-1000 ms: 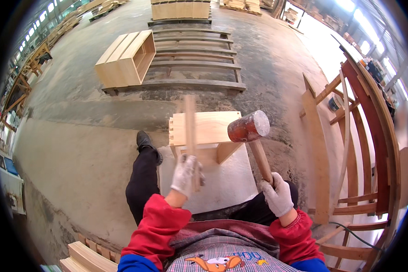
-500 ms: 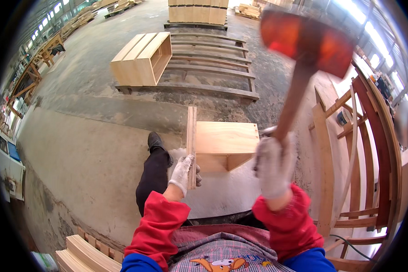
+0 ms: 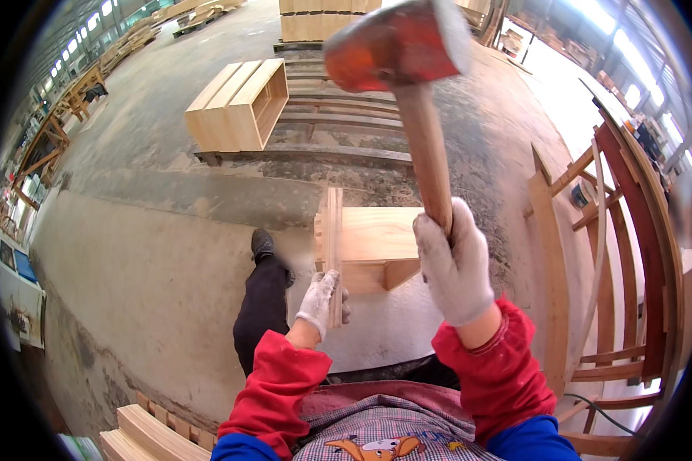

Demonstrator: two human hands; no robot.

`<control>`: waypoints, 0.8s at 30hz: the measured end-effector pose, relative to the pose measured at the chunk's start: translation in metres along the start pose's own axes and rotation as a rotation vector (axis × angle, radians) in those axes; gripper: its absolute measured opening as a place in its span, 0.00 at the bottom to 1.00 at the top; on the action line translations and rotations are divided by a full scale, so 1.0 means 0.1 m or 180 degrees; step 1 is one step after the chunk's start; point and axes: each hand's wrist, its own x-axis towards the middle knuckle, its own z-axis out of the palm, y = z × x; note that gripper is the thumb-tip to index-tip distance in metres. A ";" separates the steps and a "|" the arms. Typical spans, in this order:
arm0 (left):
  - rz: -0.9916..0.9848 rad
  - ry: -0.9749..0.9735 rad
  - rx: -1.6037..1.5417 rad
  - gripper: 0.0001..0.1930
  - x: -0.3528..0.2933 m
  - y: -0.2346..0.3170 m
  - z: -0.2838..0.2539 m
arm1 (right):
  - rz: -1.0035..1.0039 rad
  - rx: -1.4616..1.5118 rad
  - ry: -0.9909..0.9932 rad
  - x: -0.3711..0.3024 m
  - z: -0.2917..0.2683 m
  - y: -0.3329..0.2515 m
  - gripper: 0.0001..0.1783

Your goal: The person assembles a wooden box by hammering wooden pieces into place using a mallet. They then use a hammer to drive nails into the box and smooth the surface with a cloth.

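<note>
Concrete floor [image 3: 138, 230] extends across the work area. A wooden rack [image 3: 643, 230] stands along the right side. Ahead lies a low pallet [image 3: 338, 153], with a slatted crate [image 3: 215, 127] at its left end. A white mat [image 3: 384, 334] lies in front of the person, under a wooden box [image 3: 377, 230] that has a notched left edge. A hammer [image 3: 424, 131] with a reddish head is held up, head uppermost, well apart from the box. A wooden strip [image 3: 334, 238] lies across the view of the box's left end; contact cannot be determined. Right hand [image 3: 455, 265], gloved: fingers wrapped round the hammer's handle. Left hand [image 3: 317, 301], gloved: thumb and fingers pinching the strip's near end.
</note>
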 end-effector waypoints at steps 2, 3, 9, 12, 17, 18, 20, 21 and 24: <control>-0.0051 -0.0086 0.0057 0.14 0.05 0.00 0.05 | -0.0281 -0.0368 0.0041 -0.18 0.08 0.49 0.10; -0.0070 -0.0070 0.0094 0.15 0.06 0.00 0.03 | -0.0410 -0.0501 0.0035 -0.25 0.17 0.76 0.10; -0.0022 -0.0121 0.0017 0.15 0.05 -0.03 -0.10 | 0.0311 -0.2205 -0.1387 -0.40 0.18 0.73 0.16; 0.0027 -0.0142 0.0077 0.14 0.10 0.01 -0.13 | 0.0227 -0.2012 -0.1221 -0.54 0.08 0.76 0.17; 0.0052 -0.0095 0.0186 0.12 0.09 -0.05 0.11 | 0.0741 -0.1619 -0.0657 -0.85 -0.40 0.94 0.18; 0.0028 -0.0185 0.0203 0.12 0.10 -0.10 0.19 | 0.0799 -0.1485 -0.0439 -0.88 -0.53 0.97 0.16; -0.0038 -0.0401 0.0280 0.14 0.11 -0.19 0.45 | 0.0912 -0.1128 -0.0113 -0.89 -0.85 0.97 0.15; -0.0064 -0.0542 0.0356 0.14 0.11 -0.24 0.64 | 0.0987 -0.0871 0.0043 -0.88 -1.00 1.03 0.14; -0.0125 -0.0815 0.0523 0.16 0.17 -0.36 1.15 | 0.0834 -0.0660 0.0649 -0.72 -1.30 0.64 0.10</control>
